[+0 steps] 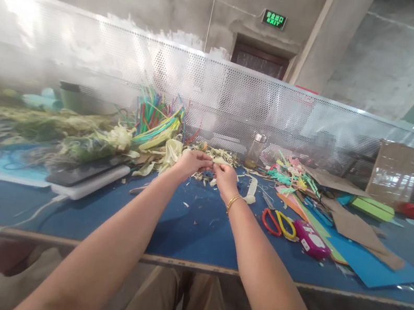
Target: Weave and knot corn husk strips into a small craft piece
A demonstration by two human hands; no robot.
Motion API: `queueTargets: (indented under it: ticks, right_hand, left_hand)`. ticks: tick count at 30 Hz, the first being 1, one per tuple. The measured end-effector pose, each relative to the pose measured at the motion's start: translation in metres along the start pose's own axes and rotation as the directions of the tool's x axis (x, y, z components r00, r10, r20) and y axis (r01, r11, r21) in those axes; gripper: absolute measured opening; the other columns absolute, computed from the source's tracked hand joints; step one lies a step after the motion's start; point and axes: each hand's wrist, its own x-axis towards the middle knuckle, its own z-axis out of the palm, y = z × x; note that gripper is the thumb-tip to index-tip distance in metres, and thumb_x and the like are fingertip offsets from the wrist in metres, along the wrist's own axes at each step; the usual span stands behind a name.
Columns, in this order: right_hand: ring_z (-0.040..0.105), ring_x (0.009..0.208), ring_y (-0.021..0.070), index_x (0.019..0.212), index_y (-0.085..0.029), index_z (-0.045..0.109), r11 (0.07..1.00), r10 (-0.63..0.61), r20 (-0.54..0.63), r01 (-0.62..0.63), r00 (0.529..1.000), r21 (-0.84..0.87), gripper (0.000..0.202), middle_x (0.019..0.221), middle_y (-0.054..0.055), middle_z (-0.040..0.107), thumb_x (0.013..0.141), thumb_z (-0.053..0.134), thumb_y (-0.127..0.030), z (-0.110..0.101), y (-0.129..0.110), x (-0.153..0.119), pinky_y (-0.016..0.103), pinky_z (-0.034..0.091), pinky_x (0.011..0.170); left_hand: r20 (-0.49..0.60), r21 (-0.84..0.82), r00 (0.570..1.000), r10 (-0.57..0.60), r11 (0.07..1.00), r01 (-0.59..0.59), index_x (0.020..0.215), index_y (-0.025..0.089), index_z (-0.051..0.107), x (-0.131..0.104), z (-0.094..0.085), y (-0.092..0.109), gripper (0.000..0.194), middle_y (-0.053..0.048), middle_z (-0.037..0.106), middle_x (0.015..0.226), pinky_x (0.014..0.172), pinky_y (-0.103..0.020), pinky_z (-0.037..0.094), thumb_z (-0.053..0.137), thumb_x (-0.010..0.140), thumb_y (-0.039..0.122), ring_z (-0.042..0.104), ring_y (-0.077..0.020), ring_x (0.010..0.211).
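Note:
My left hand [193,164] and my right hand [225,179] meet above the blue table, fingertips almost touching. Thumb and fingers of each are pinched together; whatever they hold is too small to make out. A wide pale strip, like dried corn husk [173,153], stands just beside my left hand. More pale, shredded scraps [226,155] lie behind both hands. Another whitish strip [251,190] rests to the right of my right wrist, which wears a gold bracelet. Scissors [274,223] with red and yellow handles lie farther right.
Colored pipe cleaners [154,114] stand at the back left near a husk pile [93,144]. A dark device and white slab [91,181] with a cable [8,227] lie left. A glass bottle [256,150], purple box [311,239] and colored paper [375,265] are right. A perforated metal panel [237,88] runs behind.

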Motion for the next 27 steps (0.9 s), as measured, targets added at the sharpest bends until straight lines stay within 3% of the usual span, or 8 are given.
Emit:
queueTargets:
  ticks: [5,10,16,22,27]
  right_hand:
    - [0.055,0.059,0.0141,0.072,-0.02,0.069,0.981,-0.057,-0.026,0.052,0.998,-0.186,0.024,0.061,0.0,0.062,0.078,0.055,-0.039,-0.003,-0.001,-0.001,0.024,0.037,0.057]
    - [0.05,0.048,0.0113,0.076,-0.02,0.067,0.996,-0.031,-0.013,0.03,0.999,-0.079,0.023,0.058,-0.001,0.06,0.081,0.052,-0.037,0.001,-0.002,-0.002,0.023,0.036,0.052]
    - [0.056,0.056,0.0129,0.096,-0.02,0.067,0.992,-0.073,0.008,0.073,0.997,-0.102,0.024,0.065,0.0,0.064,0.084,0.05,-0.032,0.003,-0.006,-0.006,0.023,0.041,0.055]
    - [0.064,0.086,0.0183,0.098,-0.024,0.071,0.84,-0.279,0.06,0.273,0.959,-0.468,0.025,0.093,0.004,0.072,0.086,0.049,-0.022,-0.008,-0.029,-0.017,0.028,0.045,0.078]
    - [0.064,0.092,0.0189,0.097,-0.025,0.072,0.798,-0.319,0.135,0.342,0.938,-0.495,0.026,0.099,0.003,0.072,0.086,0.049,-0.02,-0.012,-0.035,-0.018,0.029,0.045,0.081]
  left_hand:
    - [-0.021,0.081,0.996,0.082,0.993,-0.08,0.075,0.013,0.065,0.002,-0.002,-0.001,0.011,0.0,0.063,0.057,0.056,-0.021,0.045,0.073,0.067,0.014,0.056,-0.0078,0.051]
    - [-0.083,0.18,0.979,0.188,0.969,-0.171,0.073,0.014,0.066,0.006,-0.004,-0.002,0.008,0.001,0.061,0.054,0.051,-0.021,0.04,0.071,0.068,0.018,0.052,-0.008,0.048]
    - [-0.129,0.284,0.952,0.279,0.93,-0.234,0.071,0.016,0.066,0.013,-0.008,-0.006,0.014,-0.001,0.064,0.058,0.05,-0.022,0.039,0.069,0.069,0.029,0.054,-0.0104,0.05]
    - [-0.233,0.398,0.918,0.322,0.893,-0.212,0.068,0.017,0.065,0.015,-0.01,-0.013,0.016,-0.001,0.065,0.059,0.055,-0.025,0.043,0.067,0.069,0.033,0.058,-0.0135,0.055]
    - [-0.232,0.503,0.917,0.323,0.847,-0.171,0.068,0.018,0.066,0.011,-0.012,-0.011,0.016,0.0,0.064,0.057,0.054,-0.025,0.042,0.066,0.067,0.034,0.058,-0.0138,0.054]
